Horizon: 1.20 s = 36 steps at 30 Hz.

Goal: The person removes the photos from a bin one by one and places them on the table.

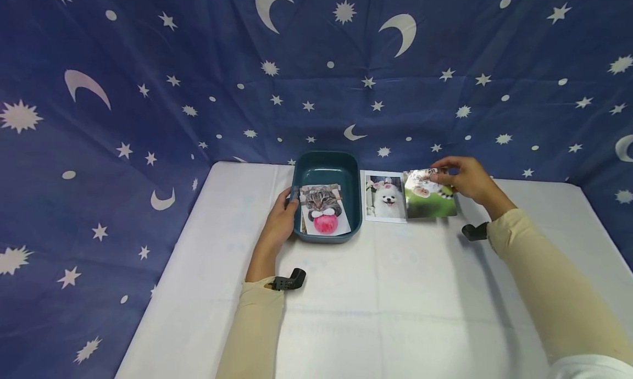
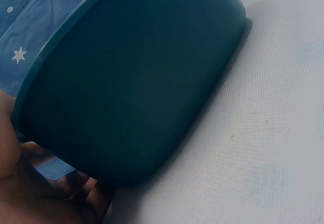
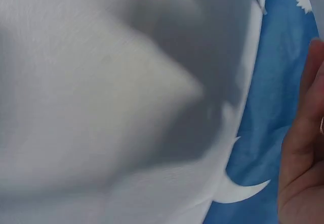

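My left hand [image 1: 278,224] grips the left rim of a dark teal plastic tray [image 1: 355,225], thumb over the edge. The left wrist view shows the tray's outer wall [image 2: 136,87] with the fingers [image 2: 76,183] at its end. Inside the tray lie photo cards, the top one a tabby cat photo [image 1: 316,200] with a pink ball. Right of the tray, a white dog photo [image 1: 387,200] lies flat on the cloth. Beside it, my right hand [image 1: 470,182] pinches the top right corner of a glossy photo [image 1: 430,207] of an animal on green grass; its left edge meets the dog photo.
A white cloth [image 1: 395,291] covers the table. Dark blue fabric [image 1: 316,82] with moons and stars hangs along the back and left sides. In the right wrist view, shadows fall over the white cloth near its edge.
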{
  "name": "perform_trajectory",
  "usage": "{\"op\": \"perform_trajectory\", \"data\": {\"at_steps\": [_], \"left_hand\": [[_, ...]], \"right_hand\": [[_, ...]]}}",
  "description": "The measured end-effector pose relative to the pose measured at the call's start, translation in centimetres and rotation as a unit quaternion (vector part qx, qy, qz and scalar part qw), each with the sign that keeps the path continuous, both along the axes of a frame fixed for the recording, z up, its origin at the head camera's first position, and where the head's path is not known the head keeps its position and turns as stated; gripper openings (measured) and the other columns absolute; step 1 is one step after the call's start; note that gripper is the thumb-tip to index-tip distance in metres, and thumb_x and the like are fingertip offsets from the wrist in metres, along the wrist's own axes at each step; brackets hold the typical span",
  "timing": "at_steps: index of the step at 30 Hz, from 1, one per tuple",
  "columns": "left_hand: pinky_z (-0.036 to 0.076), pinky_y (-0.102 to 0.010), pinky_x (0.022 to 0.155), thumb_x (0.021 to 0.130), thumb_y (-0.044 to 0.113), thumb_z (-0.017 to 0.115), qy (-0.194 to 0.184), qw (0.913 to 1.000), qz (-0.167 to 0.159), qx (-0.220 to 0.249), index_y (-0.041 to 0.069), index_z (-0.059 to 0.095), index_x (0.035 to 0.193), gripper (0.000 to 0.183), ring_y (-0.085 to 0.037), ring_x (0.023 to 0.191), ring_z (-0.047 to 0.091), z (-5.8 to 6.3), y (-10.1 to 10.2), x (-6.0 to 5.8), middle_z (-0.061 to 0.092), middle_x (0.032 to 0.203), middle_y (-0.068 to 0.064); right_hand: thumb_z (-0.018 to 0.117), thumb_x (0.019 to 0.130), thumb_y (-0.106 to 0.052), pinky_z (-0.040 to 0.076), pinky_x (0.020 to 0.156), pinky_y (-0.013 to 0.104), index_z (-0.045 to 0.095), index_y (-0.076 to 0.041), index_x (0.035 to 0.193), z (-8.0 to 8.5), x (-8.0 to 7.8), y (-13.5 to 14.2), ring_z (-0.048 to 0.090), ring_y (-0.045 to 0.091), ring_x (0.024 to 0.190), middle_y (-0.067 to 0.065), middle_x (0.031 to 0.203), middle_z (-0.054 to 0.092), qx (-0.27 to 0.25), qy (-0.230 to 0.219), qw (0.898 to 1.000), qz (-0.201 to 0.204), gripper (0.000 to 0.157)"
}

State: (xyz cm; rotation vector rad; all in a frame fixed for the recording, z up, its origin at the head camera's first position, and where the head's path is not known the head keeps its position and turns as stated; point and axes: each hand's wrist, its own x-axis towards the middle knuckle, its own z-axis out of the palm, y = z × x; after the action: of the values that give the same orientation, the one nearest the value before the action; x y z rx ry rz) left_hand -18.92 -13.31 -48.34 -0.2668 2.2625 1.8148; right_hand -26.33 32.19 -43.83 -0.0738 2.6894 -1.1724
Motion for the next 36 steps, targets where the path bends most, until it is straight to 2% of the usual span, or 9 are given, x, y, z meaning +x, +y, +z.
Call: {"op": "perform_trajectory", "data": {"at_steps": [4,9,14,18,22,27,29,33,36], "left_hand": [[0.019,-0.050,0.127,0.110,0.040,0.041,-0.004,1.0000,0.000,-0.003,0.030,0.026,0.162,0.055,-0.026,0.157,0.021,-0.1,0.0,0.0,0.029,0.168,-0.007],[0.019,-0.051,0.127,0.110,0.039,0.040,-0.007,1.0000,0.000,-0.001,0.030,0.025,0.162,0.056,-0.026,0.157,0.022,-0.2,0.1,-0.1,0.028,0.168,-0.007],[0.019,-0.050,0.127,0.110,0.040,0.041,-0.013,0.9999,-0.003,0.001,0.031,0.024,0.162,0.056,-0.025,0.157,0.021,-0.1,0.1,0.0,0.027,0.168,-0.007],[0.019,-0.051,0.127,0.110,0.040,0.040,-0.010,0.9999,-0.003,-0.003,0.029,0.024,0.163,0.056,-0.026,0.157,0.021,0.0,0.1,0.0,0.028,0.168,-0.008],[0.020,-0.051,0.127,0.110,0.039,0.040,-0.007,0.9999,0.000,-0.007,0.027,0.024,0.163,0.057,-0.027,0.157,0.022,0.0,0.0,-0.1,0.029,0.167,-0.008],[0.020,-0.051,0.127,0.110,0.038,0.040,-0.012,0.9999,0.005,-0.006,0.027,0.023,0.163,0.057,-0.027,0.157,0.021,0.0,-0.1,-0.1,0.028,0.168,-0.008],[0.019,-0.051,0.127,0.110,0.037,0.039,-0.014,0.9999,0.005,-0.005,0.027,0.023,0.163,0.057,-0.026,0.157,0.020,0.0,-0.1,-0.1,0.027,0.169,-0.007],[0.019,-0.051,0.127,0.111,0.036,0.039,-0.013,0.9999,0.002,-0.001,0.027,0.023,0.163,0.056,-0.027,0.157,0.020,0.0,0.0,-0.1,0.027,0.168,-0.008],[0.019,-0.051,0.127,0.110,0.037,0.040,-0.013,0.9999,0.000,-0.003,0.028,0.024,0.163,0.056,-0.026,0.157,0.020,0.1,0.1,-0.2,0.027,0.168,-0.007]], "right_hand": [[0.077,0.092,-0.038,0.056,0.066,0.034,0.066,-0.008,0.131,-1.2,-0.2,0.5,0.060,0.021,0.084,0.018,0.130,0.058,0.012,-0.004,1.000,-0.019,0.050],[0.074,0.093,-0.041,0.055,0.067,0.029,0.063,-0.007,0.134,-2.9,-0.5,1.3,0.058,0.030,0.097,0.023,0.136,0.052,0.050,-0.012,0.998,-0.028,0.055],[0.073,0.093,-0.045,0.053,0.075,0.039,0.063,-0.006,0.133,-4.0,-0.6,1.9,0.056,0.036,0.108,0.025,0.133,0.056,0.097,-0.001,0.995,-0.023,0.057],[0.074,0.094,-0.044,0.048,0.078,0.041,0.065,-0.005,0.130,-4.2,-0.6,1.8,0.054,0.037,0.109,0.024,0.127,0.059,0.126,0.009,0.992,-0.024,0.054],[0.075,0.093,-0.042,0.050,0.073,0.039,0.066,-0.004,0.129,-4.0,-0.7,1.3,0.055,0.036,0.105,0.024,0.124,0.060,0.134,0.004,0.990,-0.031,0.053],[0.074,0.094,-0.041,0.048,0.085,0.047,0.065,-0.002,0.128,-3.8,-0.8,1.0,0.053,0.037,0.109,0.025,0.125,0.061,0.141,0.001,0.989,-0.031,0.052],[0.073,0.095,-0.041,0.047,0.084,0.046,0.065,-0.002,0.127,-3.8,-0.9,1.0,0.053,0.037,0.108,0.025,0.124,0.062,0.144,0.002,0.989,-0.032,0.051],[0.073,0.095,-0.041,0.049,0.075,0.038,0.066,-0.003,0.125,-3.7,-0.8,1.2,0.055,0.036,0.103,0.024,0.121,0.063,0.149,0.003,0.988,-0.036,0.049],[0.073,0.094,-0.042,0.049,0.076,0.040,0.066,-0.002,0.126,-3.6,-0.7,1.4,0.056,0.036,0.103,0.024,0.121,0.063,0.152,0.003,0.988,-0.037,0.052]]}}
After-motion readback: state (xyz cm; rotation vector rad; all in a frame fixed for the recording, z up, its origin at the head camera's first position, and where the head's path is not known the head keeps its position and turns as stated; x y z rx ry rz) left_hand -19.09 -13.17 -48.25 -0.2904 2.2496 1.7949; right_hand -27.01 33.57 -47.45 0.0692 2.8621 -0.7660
